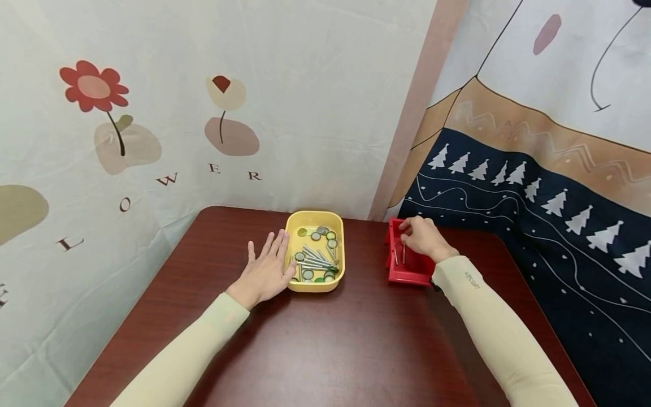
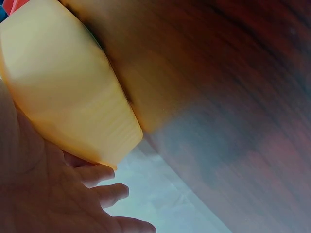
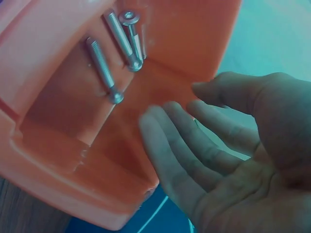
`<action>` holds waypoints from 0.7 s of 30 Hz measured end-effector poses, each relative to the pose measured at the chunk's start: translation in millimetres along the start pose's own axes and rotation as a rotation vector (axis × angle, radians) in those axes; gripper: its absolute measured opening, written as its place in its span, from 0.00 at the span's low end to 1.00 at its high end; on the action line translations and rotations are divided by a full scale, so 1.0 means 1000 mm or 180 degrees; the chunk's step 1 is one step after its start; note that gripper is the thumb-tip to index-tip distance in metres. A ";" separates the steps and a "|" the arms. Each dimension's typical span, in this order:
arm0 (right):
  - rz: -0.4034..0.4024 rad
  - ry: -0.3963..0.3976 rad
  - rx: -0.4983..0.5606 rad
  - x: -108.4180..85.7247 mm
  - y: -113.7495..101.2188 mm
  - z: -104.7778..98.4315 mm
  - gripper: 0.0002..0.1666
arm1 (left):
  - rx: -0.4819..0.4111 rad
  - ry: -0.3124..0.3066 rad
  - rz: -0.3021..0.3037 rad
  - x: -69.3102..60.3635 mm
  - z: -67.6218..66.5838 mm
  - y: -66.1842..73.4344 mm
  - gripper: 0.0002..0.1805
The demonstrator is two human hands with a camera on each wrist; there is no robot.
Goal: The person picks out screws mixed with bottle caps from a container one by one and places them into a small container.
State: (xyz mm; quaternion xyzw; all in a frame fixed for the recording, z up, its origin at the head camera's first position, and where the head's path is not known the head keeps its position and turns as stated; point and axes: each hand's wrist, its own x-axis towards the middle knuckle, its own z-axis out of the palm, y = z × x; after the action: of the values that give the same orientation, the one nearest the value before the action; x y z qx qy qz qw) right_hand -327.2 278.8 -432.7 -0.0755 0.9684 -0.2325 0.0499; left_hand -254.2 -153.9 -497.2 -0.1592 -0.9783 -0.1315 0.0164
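Observation:
A yellow tray (image 1: 315, 287) holds several silver bolts (image 1: 316, 260) and several bottle caps (image 1: 331, 243). My left hand (image 1: 266, 268) rests against the tray's left side with its fingers straight; in the left wrist view the palm and fingers lie along the yellow outer wall (image 2: 73, 82). Over a red bin (image 1: 409, 277) is my right hand (image 1: 424, 237), its fingers loosely bent and nothing between them. Inside the bin, the right wrist view shows bolts (image 3: 103, 70) lying near one wall, apart from the fingertips (image 3: 154, 114).
Both containers stand toward the back of a dark reddish-brown table (image 1: 325, 345). Behind it hangs a pale cloth (image 1: 315, 113) printed with flowers and letters. On the right is a dark blue cloth (image 1: 554, 243) with white trees.

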 end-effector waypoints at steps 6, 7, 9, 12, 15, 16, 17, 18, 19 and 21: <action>-0.0118 0.0233 -0.0061 -0.003 -0.009 0.008 0.28 | 0.0018 -0.0014 -0.0013 0.000 0.000 -0.001 0.46; -0.0149 0.0254 -0.0077 -0.003 -0.010 0.009 0.28 | 0.0016 -0.0016 -0.0014 0.000 0.000 -0.001 0.46; -0.0217 0.0303 -0.0150 -0.004 -0.014 0.012 0.29 | 0.0011 -0.0018 -0.0017 0.000 -0.001 -0.001 0.46; -0.0331 0.0368 -0.0299 -0.005 -0.019 0.016 0.32 | 0.0016 -0.0017 -0.0017 0.000 -0.001 -0.001 0.46; -0.0448 0.0426 -0.0407 -0.006 -0.025 0.022 0.34 | 0.0013 -0.0014 -0.0017 0.000 -0.001 0.000 0.46; -0.0492 0.0442 -0.0436 -0.006 -0.027 0.023 0.35 | 0.0015 -0.0010 -0.0017 0.000 -0.001 0.000 0.46; -0.0538 0.0456 -0.0471 -0.006 -0.029 0.025 0.36 | 0.0015 -0.0010 -0.0019 0.000 -0.001 0.000 0.46; -0.0579 0.0466 -0.0497 -0.007 -0.031 0.027 0.36 | 0.0007 -0.0013 -0.0021 0.000 -0.001 0.001 0.45; -0.0618 0.0475 -0.0525 -0.006 -0.033 0.029 0.37 | -0.0002 -0.0020 -0.0025 0.000 -0.001 0.001 0.46; -0.0679 0.0498 -0.0563 -0.007 -0.038 0.032 0.38 | -0.0007 -0.0024 -0.0026 0.000 -0.001 0.001 0.45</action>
State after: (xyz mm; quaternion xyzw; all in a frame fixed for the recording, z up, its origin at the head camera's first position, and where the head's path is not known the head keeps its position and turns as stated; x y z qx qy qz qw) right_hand -311.7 232.1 -443.2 -0.1636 0.9725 -0.1554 -0.0575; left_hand -253.4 -153.3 -496.0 -0.1558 -0.9788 -0.1320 0.0119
